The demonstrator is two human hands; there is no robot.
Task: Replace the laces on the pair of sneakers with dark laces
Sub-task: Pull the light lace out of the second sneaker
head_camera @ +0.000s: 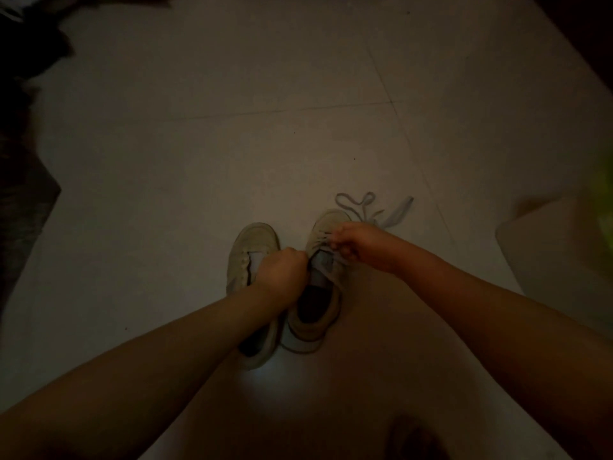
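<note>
Two pale sneakers stand side by side on the tiled floor, toes pointing away from me. The left sneaker (249, 247) has no lace in its eyelets. The right sneaker (323, 234) still carries pale lacing near its toe. My left hand (282, 272) is curled at the tongue of the right sneaker and seems to grip it. My right hand (353, 242) pinches the pale lace at the right sneaker's eyelets. A loose pale lace (371, 207) lies coiled on the floor just beyond the right sneaker. No dark lace is visible.
The light is dim. Dark cloth or clutter (23, 134) lines the left edge. A pale box-like object (557, 260) sits at the right, with a blurred green thing (605, 197) above it. The pale tiled floor (232, 111) stretches beyond the shoes.
</note>
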